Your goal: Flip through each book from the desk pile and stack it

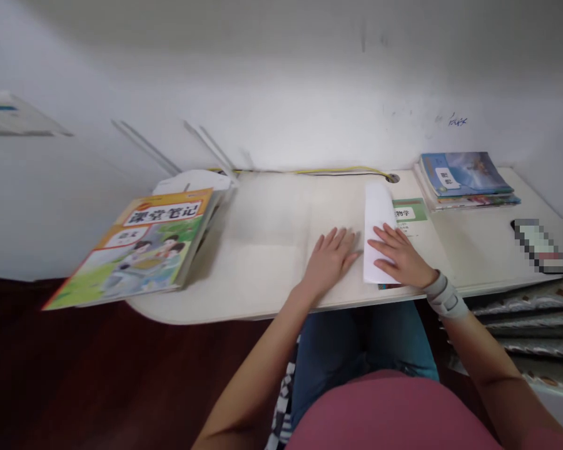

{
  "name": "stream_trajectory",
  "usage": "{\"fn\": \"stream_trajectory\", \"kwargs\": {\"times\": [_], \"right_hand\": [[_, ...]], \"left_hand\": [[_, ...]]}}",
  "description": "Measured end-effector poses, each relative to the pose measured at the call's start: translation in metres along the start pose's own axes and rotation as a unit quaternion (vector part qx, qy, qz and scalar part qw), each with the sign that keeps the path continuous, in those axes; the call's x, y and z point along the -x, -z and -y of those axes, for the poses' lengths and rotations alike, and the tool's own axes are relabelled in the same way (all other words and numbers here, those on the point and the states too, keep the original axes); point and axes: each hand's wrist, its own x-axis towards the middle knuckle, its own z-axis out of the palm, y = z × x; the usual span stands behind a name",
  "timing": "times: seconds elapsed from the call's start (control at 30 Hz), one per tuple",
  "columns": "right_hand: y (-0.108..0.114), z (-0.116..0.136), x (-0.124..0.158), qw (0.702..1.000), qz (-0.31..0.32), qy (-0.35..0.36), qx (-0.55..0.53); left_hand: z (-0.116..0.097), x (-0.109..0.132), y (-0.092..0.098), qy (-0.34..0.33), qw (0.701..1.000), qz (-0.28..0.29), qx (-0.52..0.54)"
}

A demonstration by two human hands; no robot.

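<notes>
My left hand (331, 261) lies palm down with its fingers spread, just left of a white sheet or flap (379, 206). Whether it presses on the bare desktop or on a thin pale sheet, I cannot tell. The fingers of my right hand (403, 257), also spread, rest on the white sheet and hold nothing. That sheet is long and narrow and covers the left part of a green and white book (415, 215) with Chinese characters. A little of the book's lower edge shows below the sheet. A pale band wraps my right wrist.
A pile of books with a yellow and green cover (150, 244) overhangs the left end of the white desk (263, 269). More books (466, 175) are stacked back right, near a phone (542, 247). A yellow cable (338, 170) runs along the wall to a hole.
</notes>
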Motion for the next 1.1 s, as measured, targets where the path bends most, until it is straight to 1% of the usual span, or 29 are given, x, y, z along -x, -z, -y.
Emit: {"fn": "stream_trajectory", "kwargs": {"times": [0.07, 0.13, 0.2, 0.27, 0.37, 0.53, 0.7, 0.8, 0.87, 0.9, 1.0, 1.03, 1.1], "right_hand": [[-0.01, 0.012, -0.01, 0.998, 0.021, 0.006, 0.063], [-0.018, 0.022, -0.018, 0.995, 0.036, 0.015, 0.095], [-0.023, 0.03, -0.023, 0.992, 0.046, 0.022, 0.113], [-0.028, 0.036, -0.028, 0.99, 0.051, 0.024, 0.127], [-0.035, 0.044, -0.034, 0.988, 0.053, 0.019, 0.143], [-0.043, 0.054, -0.043, 0.986, 0.051, 0.014, 0.155], [-0.054, 0.068, -0.046, 0.988, 0.055, 0.016, 0.144], [-0.051, 0.073, -0.043, 0.99, 0.061, 0.038, 0.119], [-0.043, 0.071, -0.039, 0.993, 0.044, 0.043, 0.097], [-0.038, 0.066, -0.037, 0.995, 0.026, 0.034, 0.088], [-0.028, 0.045, -0.029, 0.997, -0.035, -0.027, 0.07], [-0.027, 0.037, -0.026, 0.996, -0.046, -0.042, 0.06], [-0.032, 0.023, -0.02, 0.997, -0.058, -0.046, 0.029]], "left_hand": [[0.016, 0.005, 0.001, 0.041, 0.999, -0.008, -0.028], [0.026, 0.011, 0.001, 0.074, 0.996, 0.01, -0.048], [0.031, 0.016, 0.0, 0.092, 0.994, 0.028, -0.052], [0.031, 0.019, -0.001, 0.105, 0.993, 0.027, -0.045], [0.03, 0.018, -0.002, 0.125, 0.992, 0.003, -0.03], [0.031, 0.017, -0.001, 0.119, 0.993, -0.024, -0.007], [0.029, 0.017, -0.001, 0.142, 0.99, -0.019, -0.009], [0.028, 0.017, 0.0, 0.146, 0.989, -0.016, -0.02], [0.027, 0.018, 0.001, 0.145, 0.989, -0.018, -0.023], [0.026, 0.018, 0.002, 0.144, 0.989, -0.018, -0.024], [0.023, 0.018, 0.005, 0.134, 0.991, -0.012, -0.026], [0.022, 0.018, 0.005, 0.121, 0.992, -0.01, -0.029], [0.02, 0.018, 0.007, 0.076, 0.997, -0.003, -0.035]]}}
